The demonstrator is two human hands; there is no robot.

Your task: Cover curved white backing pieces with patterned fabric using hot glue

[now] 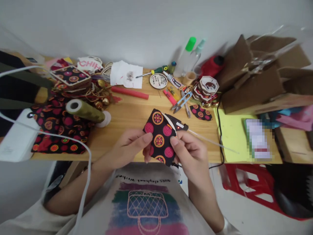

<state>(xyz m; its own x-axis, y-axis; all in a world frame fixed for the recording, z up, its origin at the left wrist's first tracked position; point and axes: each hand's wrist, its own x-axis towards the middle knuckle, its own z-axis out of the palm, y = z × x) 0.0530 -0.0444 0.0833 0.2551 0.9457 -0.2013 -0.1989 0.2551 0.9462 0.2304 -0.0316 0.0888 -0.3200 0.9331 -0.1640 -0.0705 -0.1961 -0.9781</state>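
In the head cam, the person's got a black patterned fabric piece [159,141] held up at the table's [122,120] front edge. Left hand [133,143] pinches its left side, thumb on top, and right hand [189,150] pinches the right side the same way. Blue snips [182,101] are lying just beyond it, near a fabric scrap [201,112].

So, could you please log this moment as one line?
left grip: patterned fabric, left side | right grip: same fabric, right side | snips: on table

Bare left hand [133,142] pinching, thumb [146,139] on top | bare right hand [192,150] facing it, pinching likewise | bare forearms [78,191] angled inward, converging centrally
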